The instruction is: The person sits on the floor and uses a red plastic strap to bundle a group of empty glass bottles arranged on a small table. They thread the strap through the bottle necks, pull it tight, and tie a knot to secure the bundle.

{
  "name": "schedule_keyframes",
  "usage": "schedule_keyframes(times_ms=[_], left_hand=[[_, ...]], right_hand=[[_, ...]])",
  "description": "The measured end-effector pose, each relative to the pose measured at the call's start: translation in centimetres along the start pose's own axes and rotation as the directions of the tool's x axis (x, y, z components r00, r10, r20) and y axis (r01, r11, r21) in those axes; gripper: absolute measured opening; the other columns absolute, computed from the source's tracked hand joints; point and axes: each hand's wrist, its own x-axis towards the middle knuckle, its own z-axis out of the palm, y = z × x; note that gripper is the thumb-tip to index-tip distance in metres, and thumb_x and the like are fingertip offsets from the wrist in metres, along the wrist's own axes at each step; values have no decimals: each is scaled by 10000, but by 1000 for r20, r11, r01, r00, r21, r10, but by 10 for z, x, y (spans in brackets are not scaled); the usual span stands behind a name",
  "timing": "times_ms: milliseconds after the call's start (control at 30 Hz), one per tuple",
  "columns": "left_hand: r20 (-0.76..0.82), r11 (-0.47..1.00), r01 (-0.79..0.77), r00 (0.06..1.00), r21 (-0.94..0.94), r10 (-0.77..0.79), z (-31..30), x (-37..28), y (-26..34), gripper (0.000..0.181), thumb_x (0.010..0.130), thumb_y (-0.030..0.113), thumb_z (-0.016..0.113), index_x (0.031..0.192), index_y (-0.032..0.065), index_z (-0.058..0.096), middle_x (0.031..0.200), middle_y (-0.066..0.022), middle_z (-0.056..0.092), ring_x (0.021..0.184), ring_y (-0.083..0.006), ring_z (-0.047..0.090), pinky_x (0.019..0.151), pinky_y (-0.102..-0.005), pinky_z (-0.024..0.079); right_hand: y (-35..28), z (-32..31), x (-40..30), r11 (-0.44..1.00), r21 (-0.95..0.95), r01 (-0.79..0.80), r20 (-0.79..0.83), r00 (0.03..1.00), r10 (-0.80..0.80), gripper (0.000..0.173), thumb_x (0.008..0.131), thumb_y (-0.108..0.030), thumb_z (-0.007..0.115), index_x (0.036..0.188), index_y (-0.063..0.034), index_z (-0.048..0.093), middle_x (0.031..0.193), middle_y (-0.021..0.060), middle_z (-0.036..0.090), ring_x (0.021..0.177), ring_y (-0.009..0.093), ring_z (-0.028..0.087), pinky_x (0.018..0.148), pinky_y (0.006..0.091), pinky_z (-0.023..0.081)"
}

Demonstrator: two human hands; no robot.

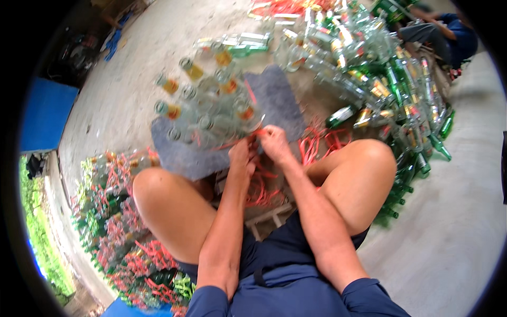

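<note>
Between my knees, a cluster of upright clear glass bottles [204, 101] stands on a grey mat [273, 93]. Several of their necks carry yellow and red labels. A red plastic strap [233, 143] runs around the near side of the cluster. My left hand [242, 153] grips this strap close to the bottles. Just right of it, my right hand [273, 142] pinches the strap too, its fingers nearly meeting those of the left. Motion blur and the fingers hide how the strap ends cross.
Loose clear and green bottles [356, 75] are heaped on the right. Strapped bottle bundles [122, 222] stand at left. Loose red straps [263, 186] lie below my hands, more [317, 142] beside my right knee. A seated person [451, 37] is at the far right.
</note>
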Motion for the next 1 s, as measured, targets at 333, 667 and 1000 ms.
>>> schedule_keyframes(times_ms=[333, 667, 1000], left_hand=[[-2, 994, 101, 995, 40, -101, 14, -11, 12, 215, 883, 158, 724, 749, 173, 556, 569, 74, 451, 374, -37, 282, 346, -226, 178], [109, 979, 205, 973, -6, -203, -5, 13, 13, 206, 884, 166, 717, 752, 171, 559, 574, 69, 482, 364, -42, 290, 341, -230, 179], [92, 959, 283, 955, 0, -282, -7, 9, 16, 218, 879, 194, 737, 755, 164, 560, 572, 63, 485, 362, -41, 288, 349, -223, 184]], right_hand=[[-6, -6, -4, 936, 208, -283, 140, 956, 258, 213, 979, -240, 700, 829, -88, 694, 739, -41, 628, 615, 47, 525, 523, 236, 417], [0, -18, -2, 817, 400, -416, 340, 895, 289, 122, 980, -215, 724, 1007, -96, 733, 852, -20, 680, 683, 71, 593, 581, 256, 532], [-5, -15, -1, 830, 353, -431, 335, 887, 318, 131, 981, -231, 724, 958, -102, 726, 784, -37, 656, 621, 45, 547, 487, 219, 398]])
